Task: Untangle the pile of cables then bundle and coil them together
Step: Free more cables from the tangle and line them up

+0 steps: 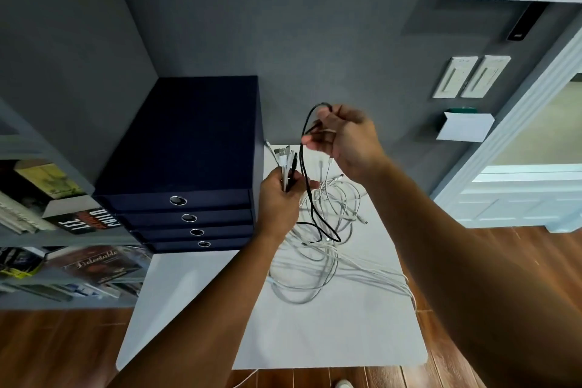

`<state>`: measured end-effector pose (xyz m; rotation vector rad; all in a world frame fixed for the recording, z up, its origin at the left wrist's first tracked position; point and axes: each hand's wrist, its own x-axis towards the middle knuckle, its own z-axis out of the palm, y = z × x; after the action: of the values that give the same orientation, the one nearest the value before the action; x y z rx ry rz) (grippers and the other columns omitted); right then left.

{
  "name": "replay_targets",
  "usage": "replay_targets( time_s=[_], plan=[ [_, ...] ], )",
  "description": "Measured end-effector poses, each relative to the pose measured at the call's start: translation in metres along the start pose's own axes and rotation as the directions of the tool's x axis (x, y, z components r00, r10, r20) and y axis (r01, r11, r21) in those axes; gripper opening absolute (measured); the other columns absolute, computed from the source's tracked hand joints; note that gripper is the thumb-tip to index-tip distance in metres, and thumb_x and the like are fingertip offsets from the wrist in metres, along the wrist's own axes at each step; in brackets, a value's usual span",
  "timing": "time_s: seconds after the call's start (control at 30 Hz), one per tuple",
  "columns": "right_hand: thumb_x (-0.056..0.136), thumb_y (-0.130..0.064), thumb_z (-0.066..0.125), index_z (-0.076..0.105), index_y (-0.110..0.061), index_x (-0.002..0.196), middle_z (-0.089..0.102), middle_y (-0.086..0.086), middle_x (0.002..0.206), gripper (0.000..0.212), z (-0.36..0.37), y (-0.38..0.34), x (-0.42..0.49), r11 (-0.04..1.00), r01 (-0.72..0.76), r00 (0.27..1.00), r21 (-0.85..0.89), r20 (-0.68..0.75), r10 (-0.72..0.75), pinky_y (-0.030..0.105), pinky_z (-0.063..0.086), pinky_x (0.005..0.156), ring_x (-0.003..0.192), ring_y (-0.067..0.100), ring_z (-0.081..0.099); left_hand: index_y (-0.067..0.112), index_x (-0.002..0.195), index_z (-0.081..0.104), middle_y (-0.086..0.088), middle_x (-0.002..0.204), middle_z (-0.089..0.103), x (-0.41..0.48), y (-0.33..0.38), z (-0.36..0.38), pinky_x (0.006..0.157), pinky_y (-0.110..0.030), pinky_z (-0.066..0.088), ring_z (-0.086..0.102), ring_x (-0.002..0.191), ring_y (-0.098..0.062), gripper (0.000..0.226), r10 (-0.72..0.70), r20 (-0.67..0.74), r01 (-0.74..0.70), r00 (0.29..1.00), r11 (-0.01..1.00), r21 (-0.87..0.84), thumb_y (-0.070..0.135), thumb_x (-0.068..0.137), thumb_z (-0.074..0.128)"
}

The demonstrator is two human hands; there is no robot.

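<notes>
In the head view, a bunch of plug ends (287, 164) is gripped in the left hand (278, 201), with the fingers curled round it, above the back edge of the desk (315, 340). The black cable (303, 167) is pinched in the right hand (348, 138), whose fingers are curled, and a loop of it arches over the fingertips. From there it hangs down into the white cables (315, 258). These lie tangled on the back right part of the desk, with strands trailing to the right edge.

The step in hand is judged to be the freeing of the black cable from the pile. It would best be drawn up slowly, hand over hand, with the gathered ends kept tight in the left hand. Where it snags, a white loop should be lifted off rather than pulled against, or knots may be tightened.

One black cable is counted. The white cables are several, but their number cannot be told from the tangle; about four white plugs and one black show in the bunch, blurred. Four drawers are counted on the drawer box (189, 151) at the back left corner.
</notes>
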<state>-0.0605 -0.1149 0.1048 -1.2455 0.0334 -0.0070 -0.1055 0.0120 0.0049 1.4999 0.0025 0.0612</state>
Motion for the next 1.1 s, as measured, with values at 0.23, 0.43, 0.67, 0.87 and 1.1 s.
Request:
replay_targets(
  time_s=[0.23,0.43,0.67,0.87,1.1],
  plan=[
    [0.098,-0.006,0.056,0.056,-0.006,0.092,0.058,0.014,0.072,0.006,-0.015,-0.005,0.011,0.977,0.104,0.987,0.184,-0.141,-0.078,0.035,0.058,0.062,0.064,0.031,0.068,0.014,0.094,0.046,-0.011,0.084,0.074,-0.006,0.014,-0.006,0.037,-0.019,0.02,0.023,0.043,-0.008,0.012,-0.133,0.092,0.151,0.987,0.962,-0.226,0.01,0.101,0.055],
    [0.092,-0.033,0.067,0.06,0.0,0.107,0.062,0.011,0.079,0.037,-0.042,0.032,-0.005,0.986,-0.157,0.985,0.059,-0.056,0.161,0.039,0.056,0.069,0.076,0.032,0.068,0.02,0.089,0.048,-0.012,0.081,0.071,-0.005,0.016,-0.001,0.039,-0.02,0.022,0.027,0.044,-0.01,0.019,-0.138,0.065,0.149,0.988,0.967,-0.207,0.008,0.097,0.061],
    [0.099,-0.018,0.055,0.067,-0.004,0.101,0.066,0.012,0.08,0.018,-0.048,0.049,-0.03,0.947,-0.283,0.945,-0.151,0.121,0.302,0.034,0.053,0.067,0.071,0.028,0.066,0.019,0.088,0.047,-0.009,0.076,0.071,-0.003,0.014,0.005,0.041,-0.02,0.022,0.03,0.043,-0.011,0.02,-0.147,0.026,0.15,0.989,0.976,-0.16,0.009,0.096,0.063],
    [0.103,-0.033,0.048,0.065,-0.004,0.096,0.039,0.006,0.051,0.035,-0.048,0.012,-0.007,0.936,-0.066,0.987,-0.347,-0.161,0.01,0.014,0.023,0.039,0.034,0.013,0.033,0.008,0.088,0.045,-0.026,0.085,0.067,-0.01,0.011,0.003,0.039,-0.011,0.032,0.042,0.035,0.0,0.018,-0.121,0.017,0.122,0.993,0.99,-0.066,-0.001,0.096,0.059],
    [0.098,-0.009,0.053,0.069,-0.009,0.096,0.047,-0.018,0.049,0.016,-0.045,-0.037,0.01,0.913,0.185,0.93,-0.365,-0.234,-0.282,0.013,0.029,0.045,0.042,-0.002,0.039,0.005,0.09,0.044,-0.043,0.098,0.059,-0.017,-0.003,-0.001,0.042,-0.006,0.035,0.047,0.036,0.001,0.016,-0.134,0.048,0.133,0.99,0.991,0.019,-0.004,0.097,0.056]
  ],
)
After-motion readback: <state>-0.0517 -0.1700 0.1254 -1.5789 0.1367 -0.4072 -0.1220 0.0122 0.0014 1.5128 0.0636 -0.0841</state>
